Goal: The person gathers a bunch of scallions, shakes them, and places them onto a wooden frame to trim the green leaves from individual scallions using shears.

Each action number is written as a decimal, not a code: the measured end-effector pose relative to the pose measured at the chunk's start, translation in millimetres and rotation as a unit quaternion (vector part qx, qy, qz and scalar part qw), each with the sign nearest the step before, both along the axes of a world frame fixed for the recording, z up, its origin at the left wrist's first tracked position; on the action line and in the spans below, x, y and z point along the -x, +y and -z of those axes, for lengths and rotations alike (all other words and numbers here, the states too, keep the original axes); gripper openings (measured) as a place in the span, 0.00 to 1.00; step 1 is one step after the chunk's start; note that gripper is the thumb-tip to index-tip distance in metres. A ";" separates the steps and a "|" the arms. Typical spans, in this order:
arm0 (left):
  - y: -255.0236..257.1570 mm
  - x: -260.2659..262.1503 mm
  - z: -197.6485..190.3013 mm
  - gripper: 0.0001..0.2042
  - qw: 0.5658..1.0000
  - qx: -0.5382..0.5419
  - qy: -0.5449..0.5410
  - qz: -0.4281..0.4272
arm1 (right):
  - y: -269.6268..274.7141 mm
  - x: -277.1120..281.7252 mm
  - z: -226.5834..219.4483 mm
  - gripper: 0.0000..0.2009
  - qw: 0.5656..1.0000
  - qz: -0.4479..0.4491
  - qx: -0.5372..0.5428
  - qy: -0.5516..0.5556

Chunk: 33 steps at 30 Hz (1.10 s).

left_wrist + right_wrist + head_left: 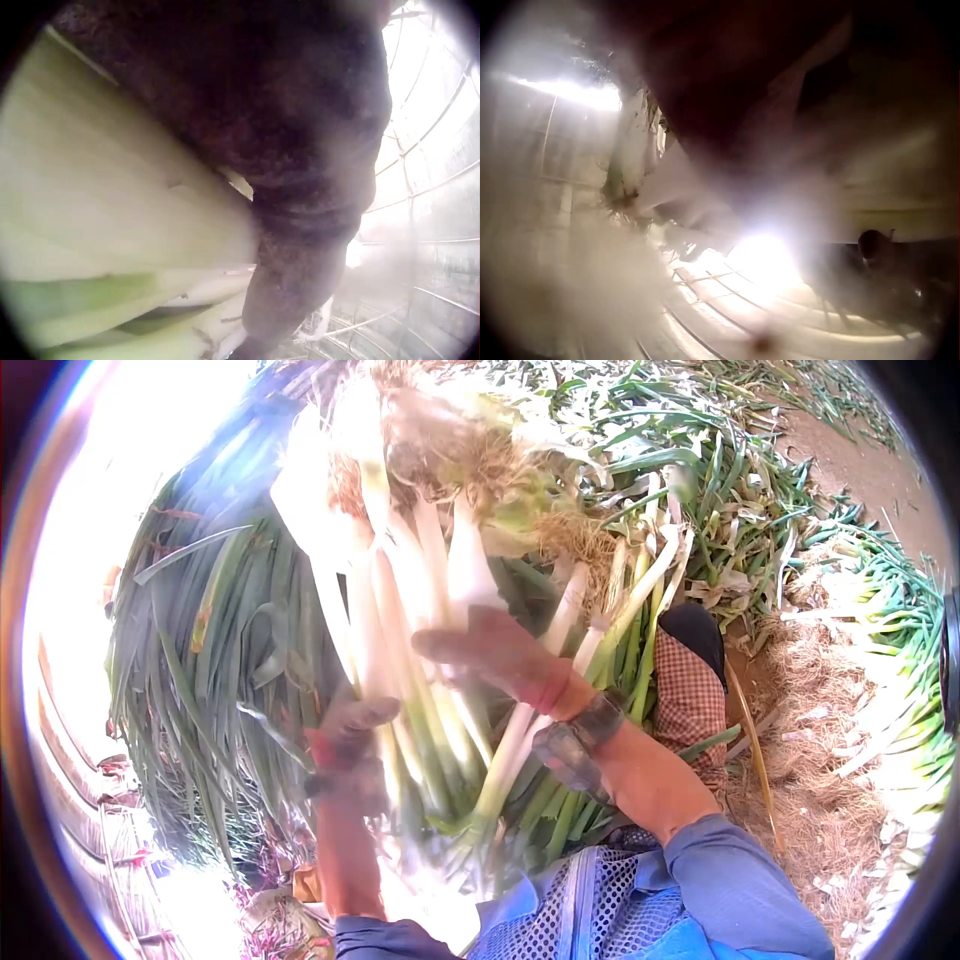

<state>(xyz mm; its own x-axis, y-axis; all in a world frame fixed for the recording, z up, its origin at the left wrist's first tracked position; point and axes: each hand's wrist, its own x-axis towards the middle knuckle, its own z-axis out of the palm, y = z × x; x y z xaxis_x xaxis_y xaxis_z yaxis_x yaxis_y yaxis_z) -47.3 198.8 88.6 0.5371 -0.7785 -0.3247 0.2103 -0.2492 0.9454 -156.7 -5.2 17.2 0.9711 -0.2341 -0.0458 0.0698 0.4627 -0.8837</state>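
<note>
Several leek-like stalks point(403, 635) fill the left hand point(350, 748), fingers point(294, 289) grasping; whether the right hand point(507, 657) grips, I cannot tell.

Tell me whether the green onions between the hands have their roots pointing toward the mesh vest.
No; in the head view the green onions have their roots away from the mesh vest.

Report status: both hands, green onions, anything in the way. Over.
Left hand at green onions, right hand over them; both grips too hazy to call. Roots facing away from the body. In the way: glare across right wrist view.
</note>
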 end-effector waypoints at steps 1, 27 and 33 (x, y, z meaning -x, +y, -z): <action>-14.5 38.5 -19.0 0.40 0.985 0.075 0.114 -0.104 | -0.3 -1.6 4.0 0.28 1.000 -0.001 0.001 0.001; 10.5 30.9 81.4 0.24 0.987 -0.060 -0.129 -0.079 | -9.3 96.2 14.2 0.15 0.904 0.124 0.400 -0.092; -19.4 70.2 50.0 0.39 0.985 0.012 -0.173 -0.013 | -30.0 60.7 -33.6 0.27 0.870 0.092 0.432 0.220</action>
<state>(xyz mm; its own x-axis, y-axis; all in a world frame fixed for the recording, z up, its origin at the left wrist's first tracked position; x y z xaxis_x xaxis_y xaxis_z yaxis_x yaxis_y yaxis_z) -117.5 179.3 38.6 0.6319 -0.7684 -0.1010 -0.1194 -0.2253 0.9669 -217.4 -35.2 50.8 0.8459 -0.5162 -0.1341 -0.3612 -0.3694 -0.8562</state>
